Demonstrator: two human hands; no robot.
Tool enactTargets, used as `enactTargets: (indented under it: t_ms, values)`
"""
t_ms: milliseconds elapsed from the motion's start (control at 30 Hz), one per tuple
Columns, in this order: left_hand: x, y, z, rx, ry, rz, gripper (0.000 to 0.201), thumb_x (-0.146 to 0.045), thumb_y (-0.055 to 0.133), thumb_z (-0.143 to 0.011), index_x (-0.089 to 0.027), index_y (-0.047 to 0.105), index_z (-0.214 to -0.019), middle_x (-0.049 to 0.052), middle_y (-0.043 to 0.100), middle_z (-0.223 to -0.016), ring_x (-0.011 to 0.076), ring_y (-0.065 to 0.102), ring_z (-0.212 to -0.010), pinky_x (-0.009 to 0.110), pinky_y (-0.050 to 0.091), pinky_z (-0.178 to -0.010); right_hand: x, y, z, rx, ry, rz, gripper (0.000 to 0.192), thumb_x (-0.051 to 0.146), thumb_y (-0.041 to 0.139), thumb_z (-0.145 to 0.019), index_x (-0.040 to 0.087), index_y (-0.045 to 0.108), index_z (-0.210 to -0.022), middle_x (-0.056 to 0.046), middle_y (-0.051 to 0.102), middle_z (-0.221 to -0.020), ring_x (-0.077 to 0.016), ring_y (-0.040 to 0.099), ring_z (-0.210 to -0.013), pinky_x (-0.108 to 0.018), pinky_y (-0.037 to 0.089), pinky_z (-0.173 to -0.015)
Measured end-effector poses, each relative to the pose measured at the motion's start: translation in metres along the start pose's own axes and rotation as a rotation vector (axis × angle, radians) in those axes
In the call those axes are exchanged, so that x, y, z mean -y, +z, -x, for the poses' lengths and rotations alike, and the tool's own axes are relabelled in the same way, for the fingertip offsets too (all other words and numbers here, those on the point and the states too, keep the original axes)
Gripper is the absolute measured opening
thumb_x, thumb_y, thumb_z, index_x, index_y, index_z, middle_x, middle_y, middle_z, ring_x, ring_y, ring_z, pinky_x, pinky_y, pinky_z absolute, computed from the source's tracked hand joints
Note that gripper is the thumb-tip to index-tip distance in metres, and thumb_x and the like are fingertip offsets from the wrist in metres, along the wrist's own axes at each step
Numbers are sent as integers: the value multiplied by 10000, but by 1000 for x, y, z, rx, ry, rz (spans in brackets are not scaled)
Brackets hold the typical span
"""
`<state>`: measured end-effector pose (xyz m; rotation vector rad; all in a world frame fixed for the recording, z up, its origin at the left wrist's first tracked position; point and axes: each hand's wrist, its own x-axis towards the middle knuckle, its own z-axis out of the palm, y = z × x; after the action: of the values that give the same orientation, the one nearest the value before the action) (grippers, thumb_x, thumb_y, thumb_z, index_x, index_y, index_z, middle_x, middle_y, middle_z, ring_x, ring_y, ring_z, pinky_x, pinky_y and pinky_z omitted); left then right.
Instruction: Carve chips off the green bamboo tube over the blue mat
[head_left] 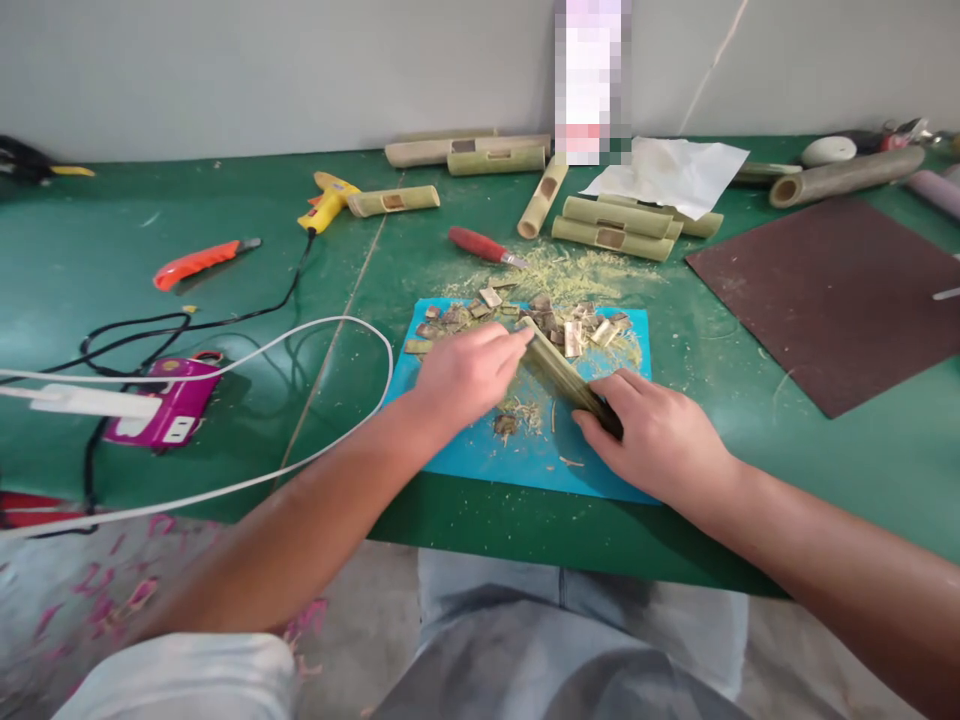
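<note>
Green worktop (112, 260) against a grey wall carries a blue mat (525, 455) strewn with bamboo chips (555, 320). Both hands hold one bamboo strip (559, 370) slanting over the mat: the left hand (469, 375) has its grip closed on the upper end, the right hand (656, 435) has its grip closed around the lower end. Bamboo tubes (611, 225), a red knife (484, 245) and a glue gun (330, 200) lie beyond.

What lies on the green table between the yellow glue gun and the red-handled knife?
In the head view, a short cut bamboo tube lies between the yellow glue gun and the red-handled knife, nearer the gun.
</note>
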<state>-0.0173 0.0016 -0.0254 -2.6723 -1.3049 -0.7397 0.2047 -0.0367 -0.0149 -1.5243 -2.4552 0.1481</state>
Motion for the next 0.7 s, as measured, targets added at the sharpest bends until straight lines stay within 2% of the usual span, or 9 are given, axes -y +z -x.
enactTargets:
  t_ms: [67, 167, 333, 467, 633, 700]
  values:
    - [0, 0, 0, 3, 31, -10, 340, -274, 418, -1034, -138, 705, -1155, 39, 649, -721, 123, 604, -645, 226, 429, -553, 0, 0, 0, 6, -1, 5, 271, 376, 481, -933, 160, 624, -854, -45, 642, -792, -143, 546, -615, -286, 265, -526]
    - [-2, 2, 0, 62, 164, 51, 333, -273, 421, -1033, -164, 685, -1203, 26, 648, -723, 115, 610, -647, 221, 426, -553, 0, -1, 0, 17, -7, 14, 287, 386, 466, -939, 163, 619, -841, -49, 642, -782, -144, 546, -614, -287, 261, -527]
    - [7, 3, -3, -15, -7, 14, 330, -280, 443, -1027, -139, 699, -1180, 53, 688, -788, 122, 620, -670, 224, 430, -574, 1, -3, 0, 23, 10, 17, 293, 372, 451, -943, 159, 641, -873, -54, 657, -790, -148, 557, -621, -290, 257, -527]
    - [3, 2, -3, 63, 92, 78, 325, -274, 449, -1025, -159, 684, -1218, 31, 675, -763, 116, 618, -664, 220, 435, -587, 2, -5, 0, 52, 1, 11, 289, 364, 455, -940, 156, 651, -898, -58, 677, -822, -154, 567, -626, -298, 252, -528]
    - [1, 3, -3, -22, 5, 22, 326, -274, 446, -1024, -138, 705, -1166, 54, 695, -795, 123, 625, -674, 224, 435, -577, 2, -4, 0, 43, 13, 23, 278, 355, 454, -940, 162, 650, -902, -61, 687, -852, -153, 569, -628, -298, 246, -526]
    - [2, 2, -2, 24, 74, 46, 339, -276, 429, -1029, -139, 691, -1195, 52, 692, -789, 122, 630, -673, 223, 444, -580, 3, -3, 0, 36, 1, 27, 268, 350, 459, -938, 163, 646, -897, -59, 682, -835, -151, 566, -623, -299, 243, -525]
